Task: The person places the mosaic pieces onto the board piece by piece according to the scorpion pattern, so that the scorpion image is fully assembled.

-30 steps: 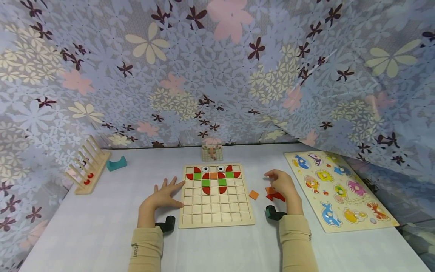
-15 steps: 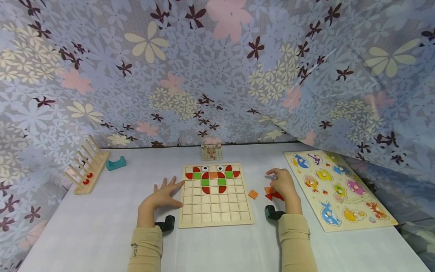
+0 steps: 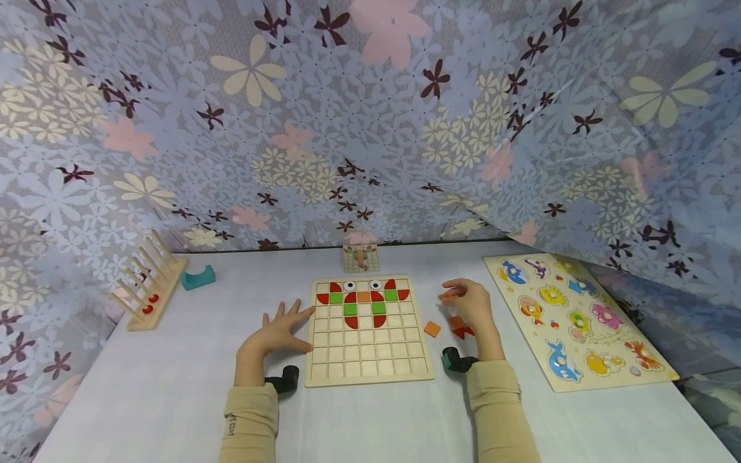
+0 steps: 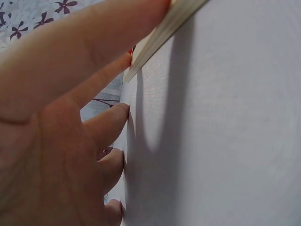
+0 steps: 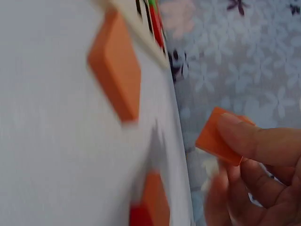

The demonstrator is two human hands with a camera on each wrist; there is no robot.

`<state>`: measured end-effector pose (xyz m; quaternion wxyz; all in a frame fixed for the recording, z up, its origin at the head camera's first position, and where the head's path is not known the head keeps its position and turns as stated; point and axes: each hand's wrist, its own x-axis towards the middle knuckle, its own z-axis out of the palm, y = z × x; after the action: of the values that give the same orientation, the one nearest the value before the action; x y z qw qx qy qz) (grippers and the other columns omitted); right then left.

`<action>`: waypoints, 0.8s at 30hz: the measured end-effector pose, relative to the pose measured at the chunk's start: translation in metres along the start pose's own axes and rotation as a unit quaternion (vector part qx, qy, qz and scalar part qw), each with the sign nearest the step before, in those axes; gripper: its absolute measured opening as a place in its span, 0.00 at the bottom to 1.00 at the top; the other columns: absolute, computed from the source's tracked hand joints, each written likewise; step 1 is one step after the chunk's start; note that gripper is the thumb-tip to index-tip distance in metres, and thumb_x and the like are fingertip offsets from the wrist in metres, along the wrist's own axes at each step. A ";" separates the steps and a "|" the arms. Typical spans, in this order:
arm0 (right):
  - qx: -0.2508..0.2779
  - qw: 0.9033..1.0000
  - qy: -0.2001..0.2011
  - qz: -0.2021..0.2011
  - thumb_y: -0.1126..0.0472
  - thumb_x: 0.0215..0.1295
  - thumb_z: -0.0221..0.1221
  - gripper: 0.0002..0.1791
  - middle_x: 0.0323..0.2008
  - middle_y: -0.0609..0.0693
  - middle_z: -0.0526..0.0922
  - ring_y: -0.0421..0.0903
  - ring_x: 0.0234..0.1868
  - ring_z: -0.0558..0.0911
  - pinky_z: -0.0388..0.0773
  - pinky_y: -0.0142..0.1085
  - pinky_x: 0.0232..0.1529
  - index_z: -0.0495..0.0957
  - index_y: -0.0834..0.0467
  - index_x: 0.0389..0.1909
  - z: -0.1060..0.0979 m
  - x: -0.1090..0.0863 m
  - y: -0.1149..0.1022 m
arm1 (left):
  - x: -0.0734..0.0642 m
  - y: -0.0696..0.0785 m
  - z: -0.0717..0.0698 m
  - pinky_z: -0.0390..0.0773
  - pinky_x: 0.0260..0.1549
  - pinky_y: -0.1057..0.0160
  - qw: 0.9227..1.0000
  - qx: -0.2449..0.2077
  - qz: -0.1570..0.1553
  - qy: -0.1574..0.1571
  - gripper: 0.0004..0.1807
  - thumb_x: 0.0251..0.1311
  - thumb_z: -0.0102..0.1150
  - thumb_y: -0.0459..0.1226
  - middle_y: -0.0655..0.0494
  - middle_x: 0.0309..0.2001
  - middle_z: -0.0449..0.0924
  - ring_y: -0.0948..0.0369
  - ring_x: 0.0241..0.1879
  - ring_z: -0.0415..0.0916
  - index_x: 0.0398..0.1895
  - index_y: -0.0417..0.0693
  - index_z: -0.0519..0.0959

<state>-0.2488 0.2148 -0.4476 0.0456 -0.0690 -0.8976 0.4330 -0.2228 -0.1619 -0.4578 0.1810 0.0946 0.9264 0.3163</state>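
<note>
An orange square tile (image 5: 214, 141) is pinched between the thumb and fingers of my right hand (image 3: 471, 303), held above the table to the right of the board. My left hand (image 3: 278, 333) spreads its fingers at the left edge of the wooden grid board (image 3: 370, 354), thumb and index finger touching that edge. Red quarter-round pieces, green squares (image 3: 350, 309), an orange square (image 3: 363, 298) and two eye tiles (image 3: 350, 286) fill cells in the board's upper rows. Another orange tile (image 3: 431, 329) lies by the board's right edge. Under my right hand lie an orange tile (image 3: 457, 323) and red pieces (image 3: 461, 332).
A small pattern card (image 3: 360, 258) lies behind the board. To the right is a sea-animal peg puzzle (image 3: 550, 360). At the left stand a wooden peg rack (image 3: 168, 283) with red beads and a teal curved block (image 3: 198, 278). A floral cloth (image 3: 370, 128) hangs behind the table.
My right hand has picked up an orange tile from the loose pieces and moved slightly up and to the left. My left hand has stayed at the board's edge.
</note>
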 end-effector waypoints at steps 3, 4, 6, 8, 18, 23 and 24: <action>0.008 1.000 0.009 -0.007 0.68 0.51 0.65 0.14 0.34 0.57 0.83 0.51 0.37 0.77 0.73 0.37 0.35 0.81 0.63 0.41 0.008 -0.001 -0.007 | -0.001 0.001 0.000 0.23 0.59 0.33 1.000 0.001 0.001 -0.001 0.49 0.39 0.72 0.40 0.38 0.72 0.40 0.37 0.69 0.24 0.69 0.48 0.59; 0.010 1.000 0.007 -0.009 0.68 0.51 0.65 0.13 0.34 0.57 0.83 0.51 0.37 0.77 0.72 0.37 0.36 0.82 0.62 0.40 0.010 -0.002 -0.009 | -0.001 0.001 0.000 0.23 0.59 0.33 1.000 0.000 0.001 -0.001 0.49 0.39 0.72 0.40 0.38 0.72 0.40 0.37 0.69 0.24 0.69 0.48 0.59; 0.013 1.000 0.002 -0.012 0.67 0.51 0.66 0.12 0.34 0.56 0.84 0.51 0.37 0.77 0.72 0.39 0.37 0.83 0.62 0.39 0.014 -0.003 -0.014 | -0.001 0.001 0.000 0.23 0.59 0.33 1.000 0.000 0.000 -0.001 0.49 0.39 0.72 0.40 0.38 0.72 0.40 0.37 0.69 0.24 0.69 0.48 0.59; 0.016 1.000 -0.005 -0.020 0.67 0.51 0.65 0.12 0.34 0.56 0.85 0.52 0.37 0.78 0.73 0.41 0.39 0.83 0.62 0.39 0.018 -0.004 -0.017 | -0.001 0.001 0.000 0.23 0.59 0.33 1.000 -0.001 -0.001 -0.001 0.49 0.39 0.72 0.40 0.38 0.72 0.40 0.38 0.69 0.24 0.69 0.48 0.59; 0.040 0.996 -0.050 -0.056 0.69 0.53 0.64 0.11 0.37 0.57 0.82 0.54 0.40 0.80 0.78 0.42 0.41 0.82 0.62 0.39 0.042 -0.009 -0.038 | 0.001 -0.001 0.002 0.22 0.59 0.34 1.000 -0.005 -0.002 -0.004 0.49 0.39 0.72 0.40 0.39 0.72 0.39 0.38 0.69 0.23 0.69 0.49 0.59; 0.061 0.993 -0.083 -0.063 0.69 0.54 0.63 0.09 0.36 0.56 0.80 0.51 0.38 0.79 0.79 0.37 0.35 0.82 0.63 0.37 0.054 -0.011 -0.054 | 0.001 0.000 0.001 0.22 0.59 0.34 1.000 -0.004 -0.001 -0.004 0.49 0.40 0.71 0.39 0.39 0.72 0.39 0.38 0.69 0.23 0.69 0.49 0.59; 0.064 0.992 -0.090 -0.064 0.69 0.54 0.63 0.08 0.35 0.56 0.80 0.51 0.37 0.79 0.79 0.36 0.34 0.82 0.63 0.37 0.057 -0.010 -0.056 | 0.001 0.000 0.001 0.22 0.59 0.34 1.000 -0.003 -0.001 -0.005 0.49 0.40 0.71 0.40 0.39 0.72 0.39 0.38 0.69 0.23 0.69 0.49 0.59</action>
<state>-0.2519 0.1346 -0.4398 -0.0038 0.0308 -0.8710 0.4903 -0.2232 -0.1609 -0.4591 0.1859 0.0945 0.9247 0.3185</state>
